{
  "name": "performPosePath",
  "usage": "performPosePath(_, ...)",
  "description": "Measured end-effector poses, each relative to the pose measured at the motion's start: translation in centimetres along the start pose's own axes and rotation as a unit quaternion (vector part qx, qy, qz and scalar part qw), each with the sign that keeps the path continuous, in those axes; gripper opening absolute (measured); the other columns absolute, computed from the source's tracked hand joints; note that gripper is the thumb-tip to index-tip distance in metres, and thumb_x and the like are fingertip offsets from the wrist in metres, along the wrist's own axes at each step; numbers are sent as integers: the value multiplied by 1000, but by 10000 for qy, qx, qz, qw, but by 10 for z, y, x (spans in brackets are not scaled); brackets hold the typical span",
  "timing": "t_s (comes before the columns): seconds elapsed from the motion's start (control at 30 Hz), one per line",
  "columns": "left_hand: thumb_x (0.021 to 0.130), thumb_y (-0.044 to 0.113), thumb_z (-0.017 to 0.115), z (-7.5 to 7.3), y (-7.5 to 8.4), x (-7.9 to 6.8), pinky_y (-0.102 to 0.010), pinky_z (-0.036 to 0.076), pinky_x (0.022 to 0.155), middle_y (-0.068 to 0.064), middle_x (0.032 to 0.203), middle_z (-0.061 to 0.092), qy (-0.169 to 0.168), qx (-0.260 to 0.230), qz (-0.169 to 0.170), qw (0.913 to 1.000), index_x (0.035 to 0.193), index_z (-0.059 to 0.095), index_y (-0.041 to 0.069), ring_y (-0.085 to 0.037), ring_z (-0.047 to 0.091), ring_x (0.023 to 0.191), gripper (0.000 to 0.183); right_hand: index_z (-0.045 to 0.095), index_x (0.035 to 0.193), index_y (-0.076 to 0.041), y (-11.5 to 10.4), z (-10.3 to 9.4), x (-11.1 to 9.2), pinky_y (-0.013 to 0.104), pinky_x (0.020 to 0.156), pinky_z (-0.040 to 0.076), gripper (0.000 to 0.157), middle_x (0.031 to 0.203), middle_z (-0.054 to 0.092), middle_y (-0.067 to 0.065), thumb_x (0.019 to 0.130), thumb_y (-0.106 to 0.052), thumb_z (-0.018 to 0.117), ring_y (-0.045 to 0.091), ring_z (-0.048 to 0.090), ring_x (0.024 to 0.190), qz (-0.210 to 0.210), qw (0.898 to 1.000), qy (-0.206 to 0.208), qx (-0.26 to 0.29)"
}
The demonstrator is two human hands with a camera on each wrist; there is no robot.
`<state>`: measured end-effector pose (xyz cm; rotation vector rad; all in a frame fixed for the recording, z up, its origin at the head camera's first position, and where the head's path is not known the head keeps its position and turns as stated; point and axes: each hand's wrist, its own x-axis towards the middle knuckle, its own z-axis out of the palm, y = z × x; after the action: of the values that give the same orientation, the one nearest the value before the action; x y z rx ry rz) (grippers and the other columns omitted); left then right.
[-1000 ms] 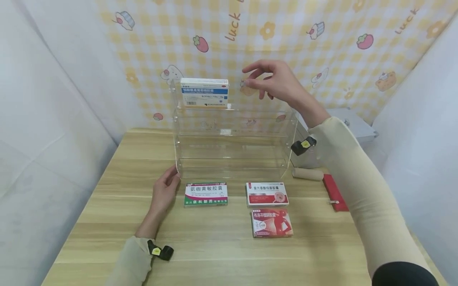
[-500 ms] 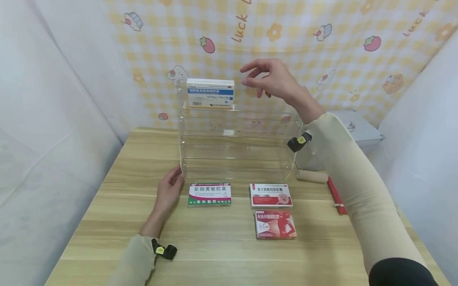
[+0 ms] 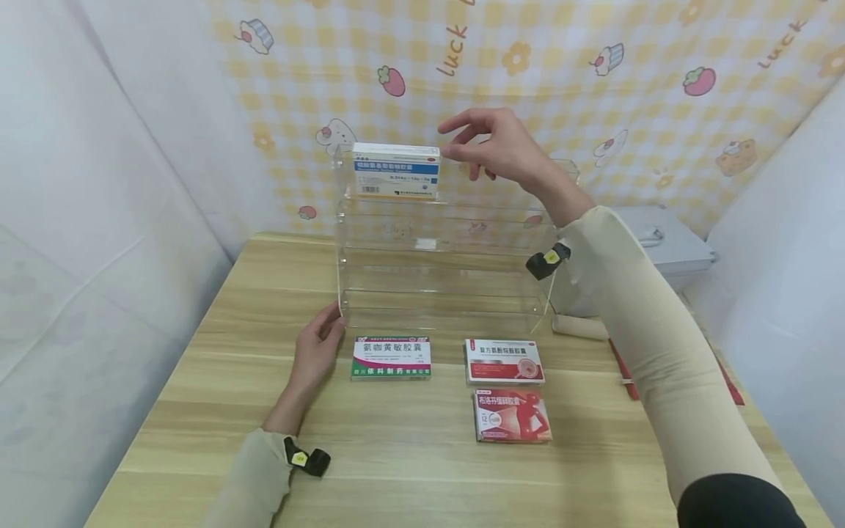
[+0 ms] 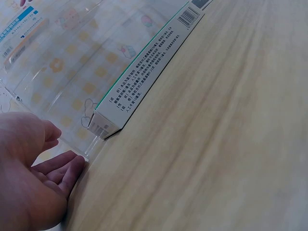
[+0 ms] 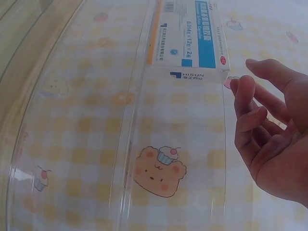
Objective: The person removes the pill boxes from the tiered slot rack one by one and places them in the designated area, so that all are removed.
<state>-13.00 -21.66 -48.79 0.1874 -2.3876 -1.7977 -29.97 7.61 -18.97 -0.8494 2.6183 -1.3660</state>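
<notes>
A white and blue medicine box (image 3: 396, 171) stands upright at the left end of the top tier of a clear acrylic rack (image 3: 442, 280). My right hand (image 3: 505, 147) is raised just to the right of this box, fingers loosely bent around nothing. In the right wrist view, its thumb and fingertips hover close to the end of the white and blue box (image 5: 185, 36). Low at the rack's left corner, my left hand (image 3: 315, 353) touches the edge with its fingertips. The left wrist view shows these fingers (image 4: 72, 168) against the clear corner.
In front of the rack lie a green and white medicine box (image 3: 391, 358), a red and white one (image 3: 505, 361) and a red one (image 3: 513, 416). To the right are a beige roll (image 3: 581, 327), a red item (image 3: 623, 370) partly under the arm, and a grey case (image 3: 673, 242).
My right hand has drifted left relative to the rack, closing the gap to the white and blue box. The head view has shifted slightly. My left hand stays at the rack's corner.
</notes>
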Motion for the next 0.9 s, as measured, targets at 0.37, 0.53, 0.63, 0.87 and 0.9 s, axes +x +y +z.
performPosePath(0.37, 103, 26, 53, 0, 2, -1, -32, 48, 100, -9, 140, 53, 19, -10, 14, 10000, 145, 48, 18, -22, 53, 124, 43, 67, 120, -20, -1, 2, 3, 25, 40, 37, 35, 109, 65, 8, 88, -32, 74, 24, 58, 58, 85, 9999, -95, -114)
performPosePath(0.53, 103, 24, 53, 0, 0, 0, -30, 48, 100, -9, 141, 52, -7, -28, 26, 10000, 145, 48, 18, -22, 53, 125, 43, 66, 123, -17, -7, 4, -2, 23, 40, 38, 34, 111, 65, 9, 91, -28, 71, 22, 57, 59, 170, 9995, -183, -197)
performPosePath(0.63, 103, 23, 53, 0, -1, 0, -30, 48, 100, -10, 141, 52, -29, -43, 38, 10000, 145, 48, 18, -23, 53, 125, 43, 65, 123, -13, -16, 6, -7, 22, 41, 37, 33, 111, 64, 10, 93, -25, 70, 21, 56, 58, 182, 9993, -219, -221)
performPosePath(0.87, 103, 21, 53, -1, 1, -1, -32, 48, 101, -10, 141, 52, -14, -3, 57, 10000, 145, 48, 17, -23, 53, 124, 43, 65, 123, -12, -25, 7, -13, 22, 41, 37, 33, 111, 64, 10, 93, -25, 69, 21, 55, 58, 164, 9992, -235, -271)
performPosePath(0.9, 103, 22, 53, -1, 2, -1, -31, 48, 100, -10, 141, 52, -7, 7, 44, 10000, 145, 48, 17, -22, 53, 124, 43, 65, 123, -13, -25, 7, -13, 22, 41, 37, 33, 111, 64, 10, 93, -25, 69, 21, 55, 58, 161, 9992, -234, -271)
